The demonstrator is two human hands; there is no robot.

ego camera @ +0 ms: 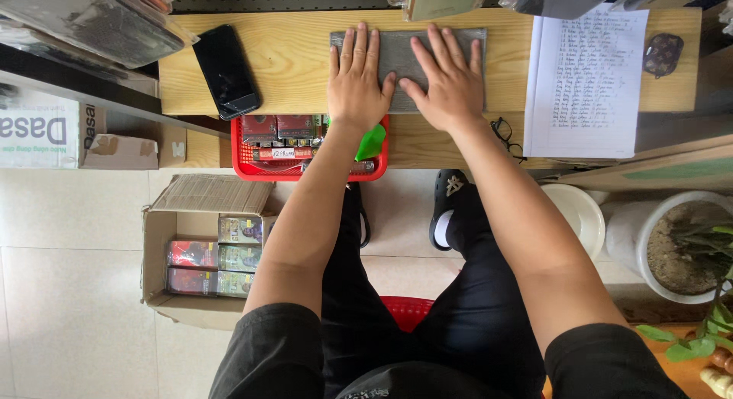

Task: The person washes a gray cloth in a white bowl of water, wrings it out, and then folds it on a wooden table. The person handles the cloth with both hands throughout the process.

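Observation:
A flat grey rectangular piece, like a cloth or pad, lies on the wooden desk. My left hand presses flat on its left part, fingers spread and pointing away from me. My right hand lies flat on its right part, fingers apart. Neither hand grips anything; both palms rest on the grey piece.
A black phone lies left of the hands. A sheet of handwritten paper lies to the right, with eyeglasses near it. A red basket of small boxes sits at the desk's near edge. A cardboard box and plant pots stand on the floor.

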